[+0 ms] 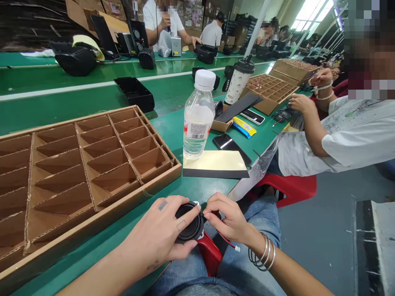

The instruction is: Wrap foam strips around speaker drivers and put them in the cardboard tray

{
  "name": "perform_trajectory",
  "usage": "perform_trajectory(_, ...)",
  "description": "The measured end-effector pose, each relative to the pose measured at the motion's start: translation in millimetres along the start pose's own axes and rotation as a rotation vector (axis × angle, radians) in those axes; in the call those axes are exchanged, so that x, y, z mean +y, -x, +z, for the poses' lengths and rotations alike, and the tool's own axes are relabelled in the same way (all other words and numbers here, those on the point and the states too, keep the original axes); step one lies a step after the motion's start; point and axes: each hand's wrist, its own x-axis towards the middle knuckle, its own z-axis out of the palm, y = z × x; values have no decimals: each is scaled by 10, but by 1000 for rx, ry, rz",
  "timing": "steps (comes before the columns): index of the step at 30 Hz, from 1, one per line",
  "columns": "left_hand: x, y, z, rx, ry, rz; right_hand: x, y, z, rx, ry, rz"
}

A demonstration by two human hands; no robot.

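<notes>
A round black speaker (191, 225) sits in my left hand (168, 226), whose fingers wrap over its face and rim. My right hand (226, 218) is closed in a pinch at the speaker's right edge. What lies between those fingertips is too small to make out. From beneath the right hand hangs a red and black wire (226, 240), ending in a small white connector (237, 248). Both hands are over the table's near edge, above my lap. To the left of them stands a cardboard box divided into compartments (160, 181).
A water bottle (199, 117) stands by yellow-backed sheets with a black edge (216, 163). Beyond are a phone (231, 148), a snack packet (244, 127), a patterned cup (239, 80) and another divided box (271, 88). A co-worker (336, 135) sits at right. A black housing (135, 93) lies behind.
</notes>
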Motion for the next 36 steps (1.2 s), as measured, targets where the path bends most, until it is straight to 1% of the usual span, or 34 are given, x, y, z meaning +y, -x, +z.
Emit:
perform_trajectory(9,14,6,15,12,-60,6,13,8,16,1,42,-51)
perform_trajectory(11,21,7,17,22,-80,15,23,25,19,1,76,-73)
perform_trajectory(14,31,7,22,43,-104,31,30,69,10,-7,178,-143)
perform_trajectory(17,31,6,34,71,-91,29,5,103,-14,-57,307,-226)
perform_trajectory(19,25,6,40,78,-70,20,-26,110,-33,-95,364,-257)
perform_trajectory(22,19,2,26,63,-53,3,-56,103,-80,-134,385,-277)
perform_trajectory(24,23,-9,-12,45,-63,-11,-44,83,-141,-144,355,-253)
perform_trajectory(25,30,-18,-39,37,-77,-11,-27,64,-182,-122,333,-224)
perform_trajectory(26,39,-28,-71,34,-99,-8,-7,36,-229,-73,309,-187)
perform_trajectory(28,62,-55,-138,48,-161,22,30,-54,-326,63,282,-128)
perform_trajectory(29,75,-69,-168,56,-196,46,38,-118,-369,124,289,-128)
perform_trajectory(30,87,-84,-192,59,-232,67,35,-192,-402,158,307,-154)
perform_trajectory(31,98,-99,-208,56,-263,86,20,-274,-423,162,331,-202)
perform_trajectory(33,116,-122,-217,37,-296,99,-30,-450,-417,90,391,-308)
perform_trajectory(34,126,-127,-213,23,-294,91,-55,-536,-389,29,429,-327)
perform_trajectory(35,138,-125,-208,11,-283,70,-70,-615,-346,-46,478,-304)
perform_trajectory(36,152,-113,-209,-2,-267,44,-70,-685,-292,-136,540,-242)
